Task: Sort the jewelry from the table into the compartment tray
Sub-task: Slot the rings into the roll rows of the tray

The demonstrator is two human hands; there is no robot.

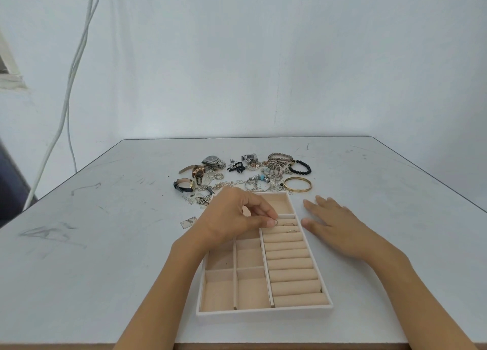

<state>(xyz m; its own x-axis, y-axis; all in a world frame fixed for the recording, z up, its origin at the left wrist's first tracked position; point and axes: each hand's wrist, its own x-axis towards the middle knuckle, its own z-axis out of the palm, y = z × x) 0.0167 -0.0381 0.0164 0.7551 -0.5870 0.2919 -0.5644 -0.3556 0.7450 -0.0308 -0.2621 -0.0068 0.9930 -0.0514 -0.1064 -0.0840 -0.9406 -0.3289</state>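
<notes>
A beige compartment tray (pixel 263 311) lies in front of me, with square cells on its left and ring rolls on its right. My left hand (pixel 237 217) hovers over the tray's far half and pinches a small ring (pixel 276 223) at the upper ring rolls. Two thin rings (pixel 288 224) sit in the slots beside it. My right hand (pixel 332 220) rests flat on the table just right of the tray, fingers straight. A pile of jewelry (pixel 245 175) lies beyond the tray: watches, chains, a gold bangle (pixel 297 184), a black bead bracelet (pixel 301 167).
The white table (pixel 105 244) is scuffed, and its front edge is near the bottom of the view. A small tag (pixel 188 221) lies left of the tray. Cables (pixel 71 86) hang down the wall at the left.
</notes>
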